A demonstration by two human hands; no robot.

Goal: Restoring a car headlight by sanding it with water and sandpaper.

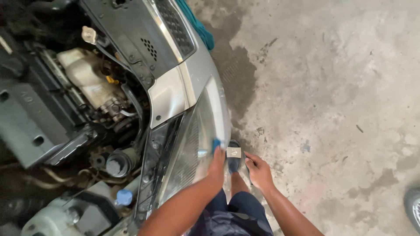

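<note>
Two hands: left hand (pixel 216 168) presses a blue pad (pixel 215 144) flat on the headlight lens (pixel 197 144); right hand (pixel 258 170) loosely curled, apart, holds nothing.
Pad: looks soft, light; pinch by edge.
Lens: smooth, curved plastic, probably slippery, scratch-prone.
Floor (pixel 332 109): stained concrete.
Engine bay (pixel 83 109): open, cluttered.

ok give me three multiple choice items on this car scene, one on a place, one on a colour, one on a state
1. The left hand rests on:
A. the clear plastic headlight
B. a tyre
C. a door

2. The small round cap low in the engine bay is:
A. red
B. blue
C. green

3. The stained concrete floor beside the silver car front looks:
A. tiled
B. flooded
C. partly darkened by a damp patch

A: the hand presses a blue pad on the lens.
B: the cap is plainly blue.
C: a dark patch spreads from the bumper.
</note>
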